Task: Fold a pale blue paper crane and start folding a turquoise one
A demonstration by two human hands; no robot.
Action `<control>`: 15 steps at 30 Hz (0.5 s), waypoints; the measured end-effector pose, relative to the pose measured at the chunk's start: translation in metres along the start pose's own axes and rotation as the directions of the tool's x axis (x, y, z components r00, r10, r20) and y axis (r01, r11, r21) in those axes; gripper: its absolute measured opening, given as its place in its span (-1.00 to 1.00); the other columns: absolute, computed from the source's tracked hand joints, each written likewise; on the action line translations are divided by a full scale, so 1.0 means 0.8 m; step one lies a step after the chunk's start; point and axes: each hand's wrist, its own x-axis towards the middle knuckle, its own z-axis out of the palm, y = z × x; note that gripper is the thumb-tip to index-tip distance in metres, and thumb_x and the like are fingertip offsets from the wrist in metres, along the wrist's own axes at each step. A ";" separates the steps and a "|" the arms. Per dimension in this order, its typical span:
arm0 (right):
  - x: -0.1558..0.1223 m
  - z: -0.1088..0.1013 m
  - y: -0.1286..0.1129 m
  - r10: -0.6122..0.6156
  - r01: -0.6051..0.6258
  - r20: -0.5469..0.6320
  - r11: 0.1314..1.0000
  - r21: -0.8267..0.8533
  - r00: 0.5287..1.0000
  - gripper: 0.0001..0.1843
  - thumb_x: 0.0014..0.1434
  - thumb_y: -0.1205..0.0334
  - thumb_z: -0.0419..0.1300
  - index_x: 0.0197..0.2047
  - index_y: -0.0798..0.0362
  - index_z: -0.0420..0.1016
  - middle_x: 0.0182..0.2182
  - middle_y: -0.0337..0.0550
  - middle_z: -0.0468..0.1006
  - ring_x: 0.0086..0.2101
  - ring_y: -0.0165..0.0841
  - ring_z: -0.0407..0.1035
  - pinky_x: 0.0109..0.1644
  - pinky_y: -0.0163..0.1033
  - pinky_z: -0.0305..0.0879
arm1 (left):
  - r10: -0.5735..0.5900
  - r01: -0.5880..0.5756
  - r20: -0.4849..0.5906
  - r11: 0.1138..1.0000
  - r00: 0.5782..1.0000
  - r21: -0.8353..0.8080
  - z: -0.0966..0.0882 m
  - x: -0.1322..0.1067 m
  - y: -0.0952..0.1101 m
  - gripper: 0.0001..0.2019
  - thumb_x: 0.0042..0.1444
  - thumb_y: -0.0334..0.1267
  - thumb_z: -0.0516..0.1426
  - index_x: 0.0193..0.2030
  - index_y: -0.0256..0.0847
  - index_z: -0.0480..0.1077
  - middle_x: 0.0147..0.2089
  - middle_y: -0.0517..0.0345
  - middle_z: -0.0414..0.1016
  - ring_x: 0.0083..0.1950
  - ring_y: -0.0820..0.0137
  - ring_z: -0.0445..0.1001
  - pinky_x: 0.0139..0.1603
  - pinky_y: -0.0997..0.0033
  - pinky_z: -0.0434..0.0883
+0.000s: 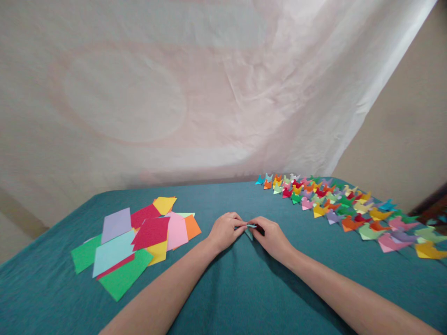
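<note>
When viewing the teal cloth (230, 298), note over its middle the small pale-blue folded paper (249, 233), held in narrow fingertip pinches by the left hand (226, 231) and right hand (271, 236), between loose coloured sheets (152, 234) and rows of paper birds (345, 202).

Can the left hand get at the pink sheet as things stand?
Probably yes: the pink sheet lies largely uncovered on the side toward the left hand, though that hand would likely need to release the folded paper first.
</note>
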 end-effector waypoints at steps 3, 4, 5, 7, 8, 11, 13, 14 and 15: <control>0.000 -0.001 -0.002 -0.011 0.012 0.012 1.000 -0.012 1.000 -0.82 0.13 0.42 0.10 -0.22 0.05 0.48 -0.34 -0.17 0.50 -0.32 -0.34 0.36 -0.21 -0.26 0.26 | 0.032 -0.031 -0.003 0.997 0.999 0.064 0.000 -0.001 0.000 -0.81 0.17 -0.23 0.08 -0.18 -0.09 0.53 -0.23 0.15 0.48 -0.17 0.36 0.41 -0.12 0.44 0.31; 0.000 -0.001 -0.003 -0.014 0.015 0.017 1.000 -0.016 1.000 -0.81 0.13 0.42 0.10 -0.22 0.05 0.48 -0.34 -0.17 0.50 -0.33 -0.34 0.36 -0.21 -0.26 0.26 | 0.043 -0.043 -0.005 0.995 0.999 0.089 0.001 -0.002 0.000 -0.81 0.18 -0.23 0.08 -0.18 -0.08 0.53 -0.23 0.16 0.48 -0.17 0.37 0.41 -0.13 0.44 0.32; 0.000 -0.001 -0.003 -0.016 0.017 0.020 1.000 -0.020 1.000 -0.81 0.12 0.43 0.10 -0.22 0.05 0.48 -0.34 -0.18 0.50 -0.33 -0.34 0.36 -0.21 -0.26 0.26 | 0.053 -0.051 -0.008 0.993 0.999 0.111 0.001 -0.002 -0.001 -0.81 0.18 -0.24 0.08 -0.18 -0.08 0.53 -0.23 0.16 0.48 -0.18 0.38 0.42 -0.13 0.45 0.32; -0.001 -0.001 -0.003 -0.019 0.020 0.023 1.000 -0.024 1.000 -0.79 0.11 0.45 0.11 -0.22 0.04 0.47 -0.34 -0.18 0.50 -0.32 -0.34 0.35 -0.21 -0.27 0.26 | 0.060 -0.058 -0.013 0.989 0.998 0.133 0.001 -0.003 -0.001 -0.81 0.18 -0.24 0.08 -0.18 -0.07 0.52 -0.23 0.17 0.48 -0.19 0.39 0.42 -0.14 0.46 0.32; -0.001 -0.001 -0.003 -0.021 0.022 0.022 0.999 -0.025 1.000 -0.79 0.10 0.46 0.11 -0.22 0.04 0.47 -0.34 -0.18 0.50 -0.32 -0.34 0.35 -0.20 -0.27 0.26 | 0.061 -0.058 -0.016 0.989 0.998 0.139 0.002 -0.003 -0.001 -0.81 0.18 -0.24 0.08 -0.18 -0.07 0.52 -0.23 0.18 0.48 -0.19 0.39 0.42 -0.15 0.46 0.33; 0.000 -0.001 -0.003 -0.029 0.030 0.018 0.999 -0.023 0.999 -0.76 0.08 0.49 0.11 -0.21 0.04 0.47 -0.33 -0.18 0.50 -0.30 -0.34 0.35 -0.19 -0.27 0.26 | 0.060 -0.057 -0.021 0.987 0.998 0.149 0.002 -0.003 0.000 -0.81 0.18 -0.24 0.08 -0.18 -0.06 0.52 -0.23 0.19 0.49 -0.20 0.40 0.43 -0.16 0.47 0.33; 0.000 -0.001 -0.004 -0.033 0.033 0.017 0.999 -0.026 0.999 -0.74 0.07 0.51 0.10 -0.21 0.04 0.48 -0.32 -0.18 0.50 -0.29 -0.33 0.35 -0.18 -0.27 0.26 | 0.060 -0.056 -0.023 0.986 0.998 0.158 0.002 -0.002 0.000 -0.82 0.18 -0.25 0.09 -0.18 -0.06 0.52 -0.24 0.19 0.49 -0.20 0.41 0.43 -0.17 0.48 0.33; 0.000 -0.002 -0.004 -0.033 0.034 0.017 0.999 -0.029 0.999 -0.73 0.06 0.52 0.10 -0.21 0.04 0.48 -0.32 -0.18 0.50 -0.28 -0.33 0.35 -0.17 -0.26 0.26 | 0.060 -0.055 -0.025 0.985 0.998 0.162 0.002 -0.002 0.001 -0.82 0.17 -0.25 0.09 -0.19 -0.07 0.52 -0.24 0.19 0.49 -0.21 0.41 0.43 -0.17 0.48 0.33; 0.000 -0.002 -0.005 -0.033 0.034 0.016 0.999 -0.033 0.999 -0.73 0.06 0.52 0.11 -0.22 0.04 0.48 -0.32 -0.18 0.50 -0.28 -0.33 0.35 -0.17 -0.26 0.26 | 0.059 -0.054 -0.026 0.985 0.998 0.166 0.002 -0.002 0.001 -0.82 0.17 -0.25 0.09 -0.19 -0.08 0.52 -0.24 0.19 0.49 -0.21 0.41 0.43 -0.18 0.48 0.33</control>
